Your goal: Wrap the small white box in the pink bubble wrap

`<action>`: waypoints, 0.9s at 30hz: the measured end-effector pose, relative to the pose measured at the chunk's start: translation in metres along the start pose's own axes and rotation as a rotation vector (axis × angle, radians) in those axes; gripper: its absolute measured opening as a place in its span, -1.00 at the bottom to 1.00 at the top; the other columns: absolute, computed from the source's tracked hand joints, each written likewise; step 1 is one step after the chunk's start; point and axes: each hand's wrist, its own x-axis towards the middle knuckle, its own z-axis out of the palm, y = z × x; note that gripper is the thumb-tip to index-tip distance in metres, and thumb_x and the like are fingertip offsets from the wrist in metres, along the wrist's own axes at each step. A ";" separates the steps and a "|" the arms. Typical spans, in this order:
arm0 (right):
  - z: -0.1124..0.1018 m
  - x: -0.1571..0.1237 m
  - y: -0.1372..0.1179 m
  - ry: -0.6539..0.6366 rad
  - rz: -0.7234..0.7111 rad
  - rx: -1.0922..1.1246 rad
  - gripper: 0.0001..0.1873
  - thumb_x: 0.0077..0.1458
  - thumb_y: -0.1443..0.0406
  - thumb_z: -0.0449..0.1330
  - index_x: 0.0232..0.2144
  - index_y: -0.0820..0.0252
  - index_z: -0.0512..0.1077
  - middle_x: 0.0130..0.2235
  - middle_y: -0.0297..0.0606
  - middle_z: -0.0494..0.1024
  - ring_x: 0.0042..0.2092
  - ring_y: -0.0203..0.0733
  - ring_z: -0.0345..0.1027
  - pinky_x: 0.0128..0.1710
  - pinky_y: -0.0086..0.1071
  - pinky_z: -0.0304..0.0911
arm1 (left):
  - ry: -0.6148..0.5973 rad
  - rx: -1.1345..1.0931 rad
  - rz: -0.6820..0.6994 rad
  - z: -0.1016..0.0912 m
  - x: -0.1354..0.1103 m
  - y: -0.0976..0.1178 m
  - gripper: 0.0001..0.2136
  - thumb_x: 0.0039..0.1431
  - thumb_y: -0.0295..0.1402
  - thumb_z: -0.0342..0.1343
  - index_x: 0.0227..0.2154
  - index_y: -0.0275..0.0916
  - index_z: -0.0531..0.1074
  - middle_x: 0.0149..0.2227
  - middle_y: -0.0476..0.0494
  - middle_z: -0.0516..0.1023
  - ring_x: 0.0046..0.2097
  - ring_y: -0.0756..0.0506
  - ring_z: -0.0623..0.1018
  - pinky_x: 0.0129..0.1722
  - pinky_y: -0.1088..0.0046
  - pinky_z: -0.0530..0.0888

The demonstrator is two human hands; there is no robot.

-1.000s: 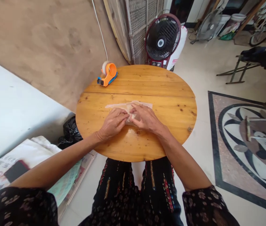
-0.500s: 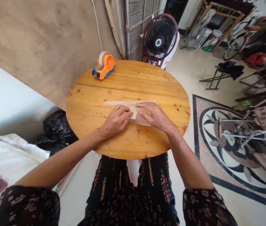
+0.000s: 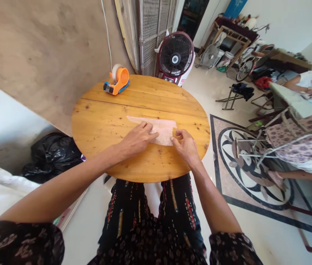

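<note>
A thin clear plastic bag (image 3: 161,129) lies flat in the middle of the round wooden table (image 3: 100,125). My left hand (image 3: 137,138) rests on the bag's left part with fingers stretched flat, pressing it down. My right hand (image 3: 185,144) is at the bag's right edge, its fingers pinched on the bag's corner. An orange tape dispenser (image 3: 116,81) stands at the far left edge of the table, away from both hands.
A red floor fan (image 3: 175,58) stands behind the table. A black bag (image 3: 51,152) lies on the floor at left. A person (image 3: 307,82) sits at the far right beyond folding racks (image 3: 257,147). A wall runs along the left.
My hands have moved apart: the right one slid to the bag's right edge, and the bag now lies spread flatter. The view has turned right, showing more of the room.
</note>
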 end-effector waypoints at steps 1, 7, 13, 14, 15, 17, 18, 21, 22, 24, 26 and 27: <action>0.002 0.002 0.000 0.006 0.021 -0.016 -0.59 0.09 0.12 0.21 -0.06 0.21 0.42 -0.13 -0.10 0.58 -0.15 -0.02 0.44 -0.16 -0.15 0.35 | -0.018 0.007 0.001 -0.001 0.001 0.000 -0.62 0.17 -0.64 -0.10 -0.06 -0.25 0.49 -0.24 -0.29 0.39 -0.17 -0.21 0.33 -0.17 0.26 0.33; 0.010 0.013 -0.004 -0.067 0.014 -0.135 -0.61 0.10 -0.02 0.19 -0.32 0.20 0.47 -0.29 -0.14 0.56 -0.22 -0.05 0.38 -0.12 -0.18 0.27 | -0.074 0.039 0.012 -0.001 0.005 0.000 -0.61 0.13 -0.66 -0.09 -0.08 -0.26 0.49 -0.18 -0.33 0.42 -0.13 -0.25 0.36 -0.13 0.22 0.35; 0.017 0.015 -0.008 -0.102 0.021 -0.038 -0.76 0.11 0.14 0.14 -0.48 0.16 0.36 -0.42 -0.29 0.46 -0.38 -0.21 0.28 -0.33 -0.36 0.15 | -0.065 0.040 0.009 -0.002 0.006 -0.001 -0.66 0.16 -0.64 -0.09 -0.12 -0.25 0.49 -0.23 -0.28 0.39 -0.16 -0.21 0.37 -0.16 0.26 0.36; 0.017 0.015 -0.009 -0.099 0.039 -0.006 -0.78 0.12 0.15 0.13 -0.47 0.15 0.36 -0.44 -0.32 0.45 -0.40 -0.22 0.26 -0.36 -0.37 0.12 | -0.070 0.039 0.011 -0.002 0.006 -0.001 -0.66 0.16 -0.64 -0.09 -0.13 -0.25 0.50 -0.24 -0.28 0.39 -0.16 -0.21 0.37 -0.16 0.26 0.37; 0.017 0.015 -0.010 -0.096 0.055 0.022 -0.78 0.13 0.15 0.12 -0.46 0.15 0.35 -0.47 -0.34 0.43 -0.41 -0.23 0.25 -0.38 -0.38 0.09 | -0.077 0.035 0.011 -0.003 0.007 -0.001 -0.67 0.16 -0.64 -0.09 -0.15 -0.25 0.50 -0.25 -0.28 0.40 -0.16 -0.21 0.37 -0.16 0.25 0.37; 0.016 0.015 -0.013 -0.092 0.074 0.057 -0.79 0.14 0.16 0.10 -0.45 0.14 0.35 -0.50 -0.37 0.42 -0.44 -0.24 0.23 -0.40 -0.39 0.06 | -0.089 0.031 0.008 -0.005 0.009 0.000 -0.66 0.15 -0.65 -0.10 -0.17 -0.26 0.50 -0.27 -0.28 0.41 -0.16 -0.22 0.37 -0.14 0.24 0.37; 0.016 0.015 -0.014 -0.093 0.081 0.065 -0.79 0.14 0.16 0.10 -0.43 0.15 0.35 -0.50 -0.37 0.42 -0.44 -0.24 0.23 -0.40 -0.39 0.05 | -0.097 0.033 0.010 -0.006 0.009 0.000 -0.66 0.14 -0.66 -0.10 -0.16 -0.25 0.50 -0.28 -0.27 0.41 -0.16 -0.22 0.37 -0.13 0.23 0.37; 0.016 0.016 -0.015 -0.108 0.114 0.055 -0.79 0.14 0.16 0.12 -0.29 0.18 0.39 -0.47 -0.36 0.48 -0.42 -0.22 0.29 -0.38 -0.40 0.06 | -0.121 0.049 0.004 -0.008 0.010 0.001 -0.66 0.17 -0.63 -0.09 -0.13 -0.24 0.50 -0.26 -0.26 0.41 -0.17 -0.21 0.37 -0.14 0.23 0.37; 0.016 0.016 -0.016 -0.113 0.124 0.036 -0.75 0.13 0.15 0.14 -0.23 0.19 0.40 -0.46 -0.35 0.50 -0.40 -0.20 0.32 -0.37 -0.39 0.07 | -0.128 0.052 -0.002 -0.009 0.010 0.001 -0.66 0.18 -0.63 -0.08 -0.13 -0.24 0.50 -0.25 -0.27 0.40 -0.18 -0.21 0.37 -0.15 0.23 0.37; 0.016 0.017 -0.017 -0.128 0.141 -0.016 -0.68 0.13 0.12 0.16 -0.15 0.20 0.41 -0.43 -0.33 0.53 -0.35 -0.17 0.37 -0.35 -0.39 0.07 | -0.133 0.054 -0.009 -0.009 0.010 0.001 -0.68 0.19 -0.62 -0.08 -0.15 -0.25 0.51 -0.24 -0.28 0.39 -0.18 -0.20 0.37 -0.16 0.23 0.37; 0.016 0.017 -0.019 -0.151 0.152 -0.082 -0.70 0.13 0.10 0.16 -0.21 0.19 0.44 -0.42 -0.30 0.54 -0.34 -0.16 0.37 -0.36 -0.39 0.06 | -0.131 0.045 -0.002 -0.009 0.010 0.001 -0.68 0.20 -0.62 -0.09 -0.14 -0.26 0.52 -0.23 -0.30 0.40 -0.17 -0.21 0.36 -0.14 0.22 0.36; 0.016 0.017 -0.020 -0.168 0.155 -0.112 -0.72 0.13 0.09 0.16 -0.28 0.18 0.44 -0.42 -0.29 0.54 -0.35 -0.17 0.36 -0.37 -0.39 0.04 | -0.133 0.035 0.001 -0.009 0.010 0.000 -0.67 0.19 -0.62 -0.09 -0.13 -0.26 0.52 -0.24 -0.30 0.40 -0.16 -0.22 0.36 -0.14 0.21 0.36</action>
